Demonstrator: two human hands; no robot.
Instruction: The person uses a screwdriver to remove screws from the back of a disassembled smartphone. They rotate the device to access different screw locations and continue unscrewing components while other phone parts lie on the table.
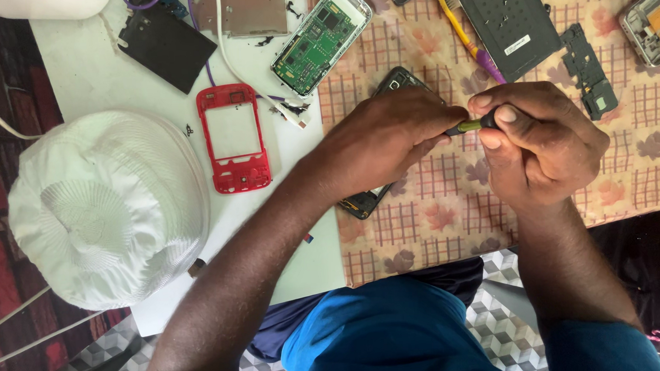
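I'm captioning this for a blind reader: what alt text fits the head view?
Two hands meet over a dark phone on a checked cloth; the left hand and right hand grip a small green-shafted tool between them. Nearby lie a red phone frame, a green circuit board and a white cap.

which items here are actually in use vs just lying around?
In use:
left hand
right hand
green-handled tool
dark phone

Lying about:
red phone frame
green circuit board
white cap
toothbrush
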